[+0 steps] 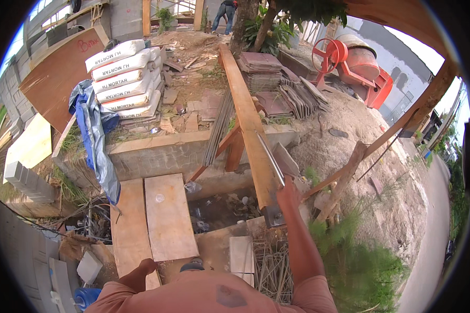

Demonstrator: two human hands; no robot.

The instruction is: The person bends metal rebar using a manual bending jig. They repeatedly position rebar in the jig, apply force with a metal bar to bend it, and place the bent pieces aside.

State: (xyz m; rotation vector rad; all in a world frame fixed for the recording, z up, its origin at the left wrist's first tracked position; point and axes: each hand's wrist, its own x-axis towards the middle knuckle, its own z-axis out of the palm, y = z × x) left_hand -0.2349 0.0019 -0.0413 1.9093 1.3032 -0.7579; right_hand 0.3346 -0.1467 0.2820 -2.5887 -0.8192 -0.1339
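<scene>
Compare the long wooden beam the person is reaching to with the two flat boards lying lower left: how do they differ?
The wooden beam is long and narrow, propped on orange-brown supports; the two flat boards are short and wide, lying low and side by side. The beam has a metal bar on it, and the right hand is at its near end; no hand touches the boards, and the left hand sits just below them. Both are bare, pale wood.
</scene>
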